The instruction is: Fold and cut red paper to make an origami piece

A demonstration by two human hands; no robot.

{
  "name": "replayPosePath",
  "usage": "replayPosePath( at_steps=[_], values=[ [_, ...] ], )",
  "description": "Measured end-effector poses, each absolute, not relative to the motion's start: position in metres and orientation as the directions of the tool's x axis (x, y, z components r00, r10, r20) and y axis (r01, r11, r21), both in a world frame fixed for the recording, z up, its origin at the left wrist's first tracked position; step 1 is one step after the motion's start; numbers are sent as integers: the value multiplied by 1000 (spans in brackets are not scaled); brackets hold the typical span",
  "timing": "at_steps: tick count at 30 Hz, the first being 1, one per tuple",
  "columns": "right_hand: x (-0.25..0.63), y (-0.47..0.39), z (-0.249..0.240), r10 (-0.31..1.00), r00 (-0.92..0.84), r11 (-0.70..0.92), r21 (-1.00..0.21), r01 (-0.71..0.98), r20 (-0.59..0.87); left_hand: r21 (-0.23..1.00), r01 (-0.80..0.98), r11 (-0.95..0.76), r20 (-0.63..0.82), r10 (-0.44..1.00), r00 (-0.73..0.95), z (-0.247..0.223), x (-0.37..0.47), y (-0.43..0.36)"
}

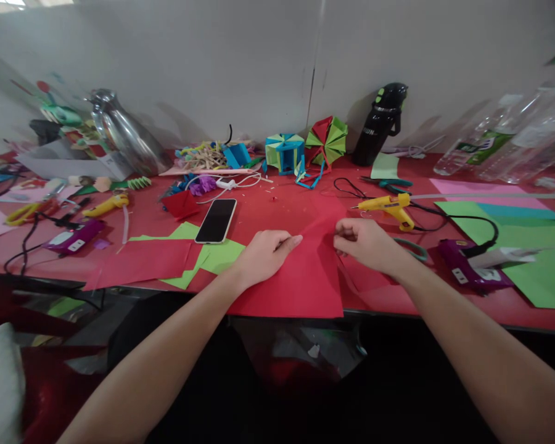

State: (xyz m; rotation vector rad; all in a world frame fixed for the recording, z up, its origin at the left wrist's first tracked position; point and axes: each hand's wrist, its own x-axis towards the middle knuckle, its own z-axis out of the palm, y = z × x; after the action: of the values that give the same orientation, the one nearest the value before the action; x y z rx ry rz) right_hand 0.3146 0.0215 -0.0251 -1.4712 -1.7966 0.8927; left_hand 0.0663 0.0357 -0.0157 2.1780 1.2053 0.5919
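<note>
A sheet of red paper (300, 293) lies at the front edge of the red table, its upper right part slightly raised. On its left side rests my left hand (266, 254), fingers curled together and thumb stretched along the paper, closed on it. My right hand (367, 242) has its fingertips bent in a pinch at the paper's right edge; the exact grip is partly hidden. Beneath my right wrist lie another red sheet (367, 277) and the greenish handle of a tool (414, 248). A phone (216, 221) lies left of my left hand on green paper (226, 256).
Beyond my right hand lies a yellow glue gun (386, 206), its cord near a purple power strip (472, 265). A second glue gun (107, 205) is at left. Paper lanterns (284, 151), a black bottle (380, 126), a steel jug (124, 135) and plastic bottles (478, 139) stand behind.
</note>
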Motion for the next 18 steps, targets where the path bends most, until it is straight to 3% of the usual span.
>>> replayPosePath(
  at_steps=[3,9,13,16,18],
  values=[
    [324,25,-25,996,-73,79,-845,529,47,652,624,-431,123,872,474,-15,62,39],
    [315,18,-17,996,-89,40,-991,127,29,709,559,-430,99,846,525,-16,66,35],
    [304,19,-20,992,54,99,-972,215,113,747,511,-425,62,810,583,-19,71,29],
    [314,26,-23,960,219,148,-981,126,173,744,521,-417,30,801,598,-17,68,32],
    [326,30,-24,962,228,126,-986,113,149,747,519,-416,3,782,623,-13,63,35]
  ],
)
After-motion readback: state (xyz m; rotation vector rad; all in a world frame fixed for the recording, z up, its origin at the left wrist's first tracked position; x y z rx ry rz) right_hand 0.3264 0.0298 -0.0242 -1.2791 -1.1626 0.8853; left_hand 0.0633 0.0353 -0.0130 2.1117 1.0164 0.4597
